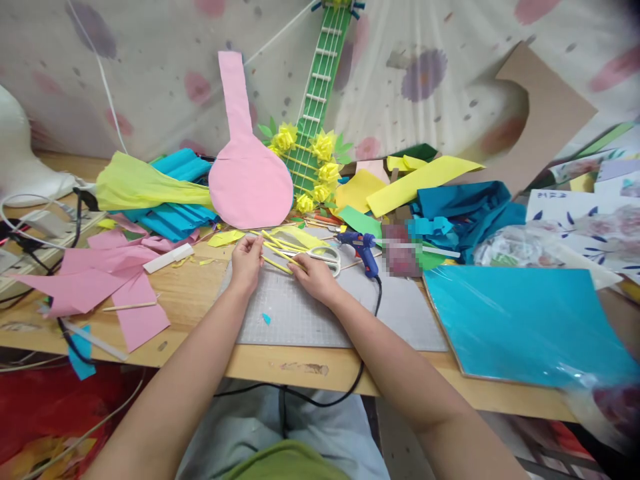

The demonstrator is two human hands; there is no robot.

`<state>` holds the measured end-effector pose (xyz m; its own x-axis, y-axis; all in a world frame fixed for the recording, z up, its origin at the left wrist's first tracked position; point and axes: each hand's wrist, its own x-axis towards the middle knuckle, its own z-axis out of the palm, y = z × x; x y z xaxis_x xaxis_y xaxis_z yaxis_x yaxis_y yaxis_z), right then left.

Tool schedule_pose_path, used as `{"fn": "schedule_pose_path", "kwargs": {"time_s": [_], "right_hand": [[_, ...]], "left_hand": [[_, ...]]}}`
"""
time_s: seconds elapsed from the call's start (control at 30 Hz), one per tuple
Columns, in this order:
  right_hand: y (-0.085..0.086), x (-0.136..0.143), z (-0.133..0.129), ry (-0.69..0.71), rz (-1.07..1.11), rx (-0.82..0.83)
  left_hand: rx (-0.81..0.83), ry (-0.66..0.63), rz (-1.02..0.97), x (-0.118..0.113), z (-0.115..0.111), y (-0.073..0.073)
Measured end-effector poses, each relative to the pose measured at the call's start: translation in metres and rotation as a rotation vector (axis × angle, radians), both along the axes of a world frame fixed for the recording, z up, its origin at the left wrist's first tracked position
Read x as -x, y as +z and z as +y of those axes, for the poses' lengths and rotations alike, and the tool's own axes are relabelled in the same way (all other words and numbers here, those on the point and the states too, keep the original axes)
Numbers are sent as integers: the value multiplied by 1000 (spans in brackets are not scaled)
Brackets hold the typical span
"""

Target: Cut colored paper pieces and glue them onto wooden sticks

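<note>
Thin yellow sticks (276,249) are held between my two hands above the back of the grey cutting mat (300,313). My left hand (247,260) pinches them at their left end. The fingers of my right hand (311,272) close on their lower right end. White-handled scissors (330,255) lie just behind my right hand. Farther right rests a blue glue gun (365,250) with a black cord. Behind my hands stands a pink paper instrument shape (251,180), and beside it a green paper instrument (313,113) with yellow flowers and white strings.
Pink paper scraps (95,273) and a power strip (50,247) are at the left. Yellow crepe paper (145,187) lies behind them. A blue board (525,327) covers the right of the wooden table (195,320), with crumpled teal paper (475,207) behind it.
</note>
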<state>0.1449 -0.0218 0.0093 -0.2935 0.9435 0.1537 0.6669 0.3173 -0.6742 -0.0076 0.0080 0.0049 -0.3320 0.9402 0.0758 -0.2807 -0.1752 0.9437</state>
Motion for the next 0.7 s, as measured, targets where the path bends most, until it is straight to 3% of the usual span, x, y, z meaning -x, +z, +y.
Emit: {"fn": "schedule_pose_path", "kwargs": {"time_s": [0.13, 0.27, 0.37, 0.57, 0.7], "right_hand": [[0, -2, 1, 13, -25, -22], [-1, -3, 2, 40, -21, -16], [-1, -2, 2, 79, -4, 0], [-1, -2, 2, 42, 4, -1], [-5, -3, 4, 70, 21, -1]], "left_hand": [[9, -29, -39, 0, -2, 6], [105, -234, -112, -3, -7, 10], [108, -340, -11, -6, -8, 6], [34, -109, 25, -5, -2, 0], [61, -110, -17, -5, -3, 3]]}}
